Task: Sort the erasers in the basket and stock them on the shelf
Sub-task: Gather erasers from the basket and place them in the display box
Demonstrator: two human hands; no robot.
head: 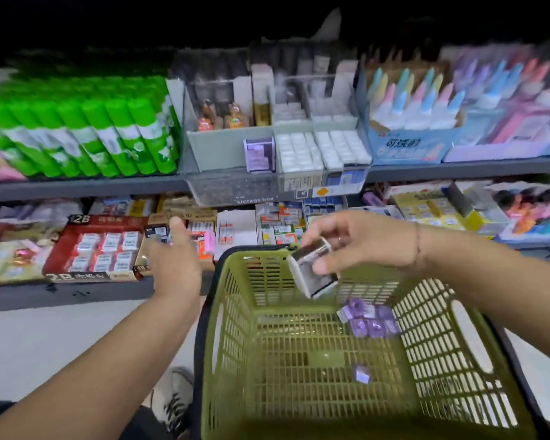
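The shelf (77, 187) faces you in 2 tiers, packed with stationery. Just before its lower tier sits the green basket (235, 344). Your right hand (365, 242) grips a white-and-black eraser pack (311, 274), tilted above the basket's far end. Your left hand (172, 255) pinches a small dark eraser (155, 231) over the lower tier's boxes. Purple erasers (370, 319) cluster on the basket floor, 1 stray eraser (361, 374) lying apart.
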